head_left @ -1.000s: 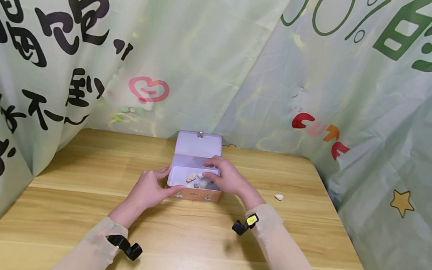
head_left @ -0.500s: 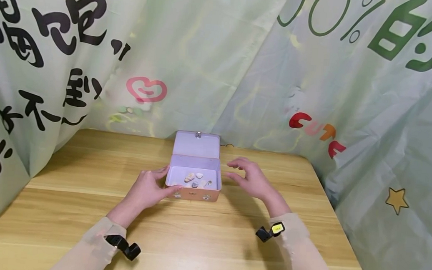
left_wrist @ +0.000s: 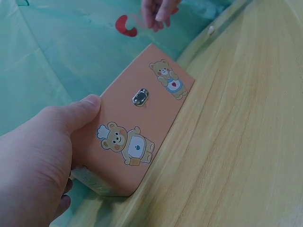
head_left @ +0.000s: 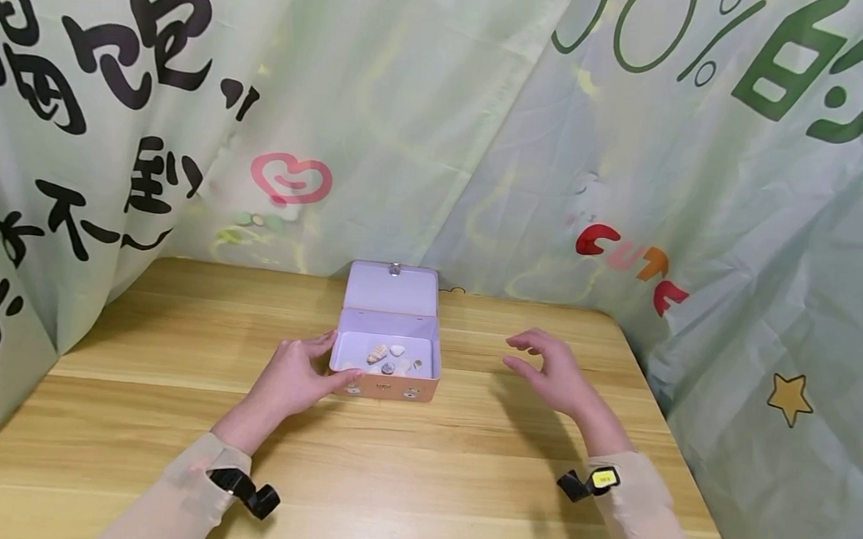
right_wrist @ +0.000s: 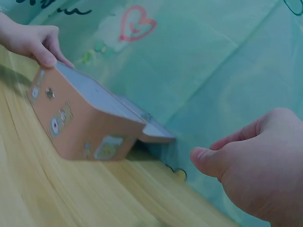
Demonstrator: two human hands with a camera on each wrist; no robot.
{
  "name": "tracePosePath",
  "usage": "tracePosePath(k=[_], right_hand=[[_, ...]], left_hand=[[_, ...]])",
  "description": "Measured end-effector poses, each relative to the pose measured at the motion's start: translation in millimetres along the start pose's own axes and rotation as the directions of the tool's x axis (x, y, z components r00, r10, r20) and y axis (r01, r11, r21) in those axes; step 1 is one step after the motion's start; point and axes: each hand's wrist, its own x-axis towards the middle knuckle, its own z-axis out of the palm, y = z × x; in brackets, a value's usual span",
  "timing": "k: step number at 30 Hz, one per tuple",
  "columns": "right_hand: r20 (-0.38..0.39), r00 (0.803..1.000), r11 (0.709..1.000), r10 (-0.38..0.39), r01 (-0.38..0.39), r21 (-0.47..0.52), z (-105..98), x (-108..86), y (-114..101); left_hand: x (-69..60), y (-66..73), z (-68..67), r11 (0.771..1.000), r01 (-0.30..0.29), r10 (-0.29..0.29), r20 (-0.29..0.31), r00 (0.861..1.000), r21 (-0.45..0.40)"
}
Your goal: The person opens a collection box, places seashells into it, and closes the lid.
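Observation:
An orange tin box (head_left: 384, 388) with a lilac inside and bear pictures stands on the table, its lid (head_left: 392, 289) tipped back. Several small shells (head_left: 377, 354) lie on its floor. My left hand (head_left: 298, 377) holds the box's left front corner, thumb at the front and fingers along the left side. Well to the right of the box, my right hand (head_left: 554, 373) hovers above the table with relaxed, slightly bent fingers and nothing visible in them. One whitish shell (left_wrist: 211, 30) on the table shows in the left wrist view; the right hand hides it in the head view.
The wooden table (head_left: 387, 475) reaches back to a printed cloth (head_left: 381, 132) that hangs behind and along both sides. Close behind the box's lid is that cloth. Each wrist wears a small black camera (head_left: 258, 498).
My right hand has left the inside of the box and moved right over the table, uncovering the shells in the box. The left hand keeps its hold on the corner.

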Motion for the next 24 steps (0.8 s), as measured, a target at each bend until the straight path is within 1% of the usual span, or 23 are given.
tracePosePath(k=[7, 16, 20, 24], right_hand=[[-0.029, 0.999, 0.999, 0.039, -0.039, -0.029, -10.7, -22.2, 15.5], [-0.077, 0.996, 0.995, 0.054, -0.06, -0.08, -18.7, -47.8, 33.8], [-0.093, 0.992, 0.993, 0.088, -0.095, -0.07, -19.0, -58.6, 43.3], [-0.084, 0.986, 0.986, 0.143, -0.149, -0.069, -17.6, -67.3, 53.6]], left_hand=[[-0.2, -0.3, -0.8, 1.0, 0.01, -0.01, 0.013, 1.0, -0.006], [0.4, 0.5, -1.6, 1.0, -0.001, 0.0, 0.013, 1.0, 0.012], [0.8, -0.1, -1.3, 1.0, -0.005, 0.005, 0.008, 1.0, 0.018], [0.7, 0.6, -1.2, 1.0, 0.001, -0.001, 0.007, 1.0, 0.013]])
